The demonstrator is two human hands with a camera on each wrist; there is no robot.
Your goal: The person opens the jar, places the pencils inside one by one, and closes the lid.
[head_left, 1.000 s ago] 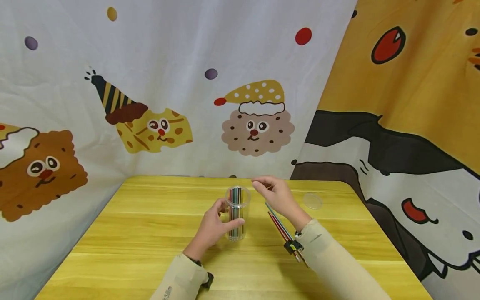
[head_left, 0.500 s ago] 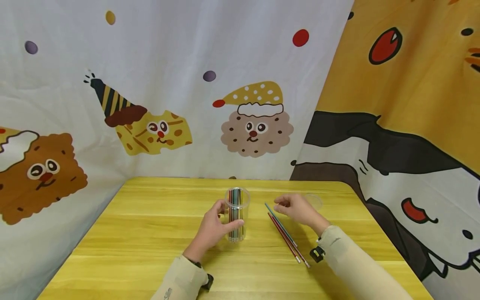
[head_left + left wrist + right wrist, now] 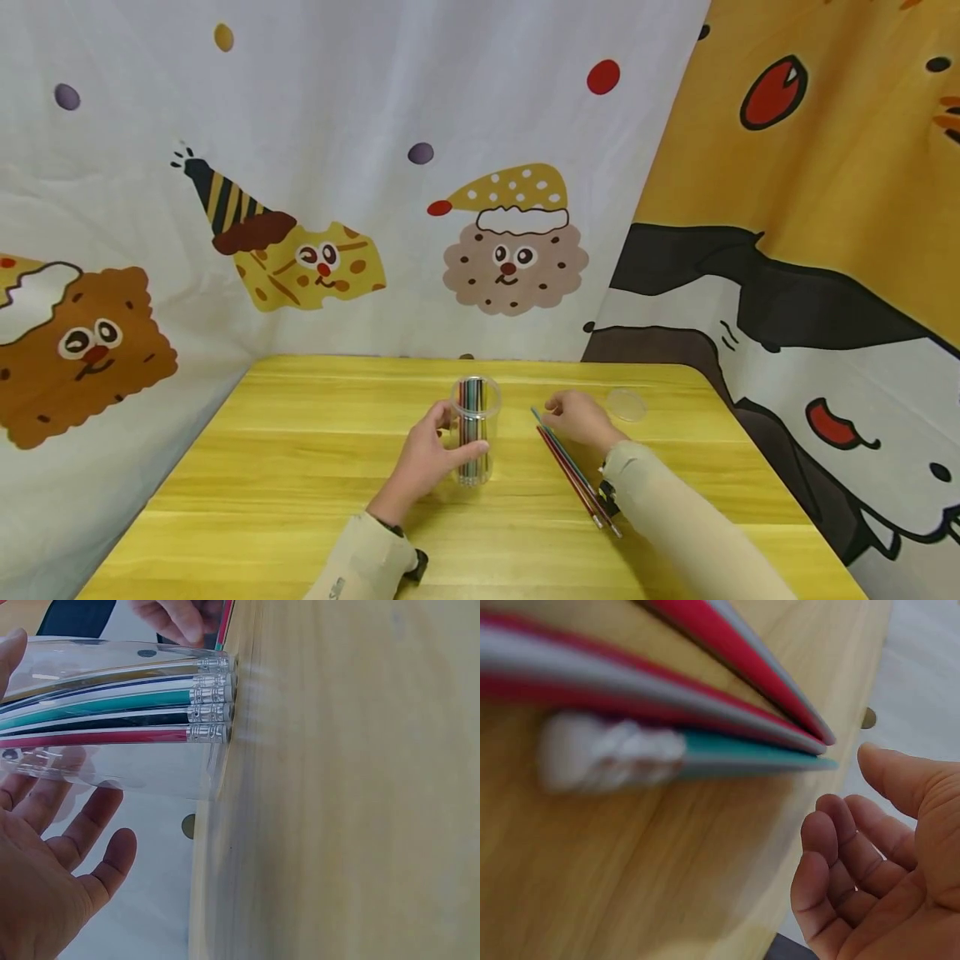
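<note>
A clear plastic jar stands upright on the table, with several pencils inside, their eraser ends down at the base. My left hand holds it from the left, thumb in front and fingers behind. To its right lie a teal pencil and two red pencils, side by side at a slant with erasers toward me. My right hand is beside their far tips. In the right wrist view, its thumb and fingers stand apart, touching no pencil, close to the teal pencil's point.
A round clear lid lies flat on the wooden table, behind and right of my right hand. A printed curtain hangs beyond the table's far edge.
My right hand has drawn back from beside the jar's mouth, moved right, then come down near the tips of the loose pencils. My left hand still holds the jar in place.
</note>
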